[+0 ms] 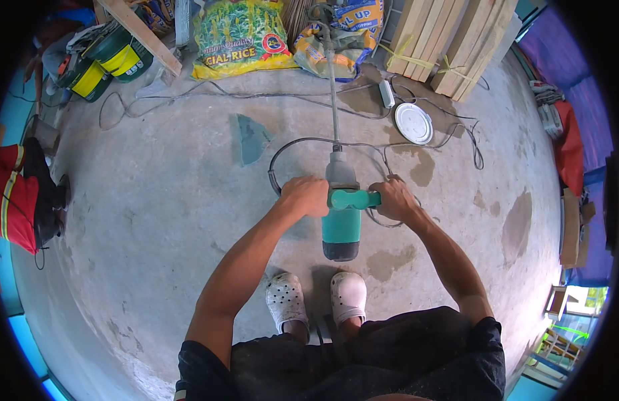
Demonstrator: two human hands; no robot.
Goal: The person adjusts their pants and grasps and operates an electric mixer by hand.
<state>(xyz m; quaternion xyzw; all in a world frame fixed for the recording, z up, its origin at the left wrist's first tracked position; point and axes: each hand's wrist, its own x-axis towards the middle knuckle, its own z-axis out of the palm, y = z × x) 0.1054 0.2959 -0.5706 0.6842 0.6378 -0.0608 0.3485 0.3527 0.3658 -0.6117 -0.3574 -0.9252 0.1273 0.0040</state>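
I hold a green and grey electric paddle mixer (341, 224) out in front of me, above the concrete floor. Its long metal shaft (333, 87) points away from my body. At the far end, a curved metal paddle (320, 13) shows against the sacks. My left hand (306, 196) is closed at the left side of the tool; its grip there is mostly covered by the fingers. On the other side, my right hand (395, 199) wraps round the end of the green handle (355, 199). A black cord (272, 167) loops around beside the mixer.
A rice sack (239, 40), a skim-coat-type bag (339, 43) and tied lumber (449, 47) line the far side. A white round lid (413, 123), a white extension socket (387, 94) and trailing cords lie on the floor. Green buckets (122, 57) stand far left.
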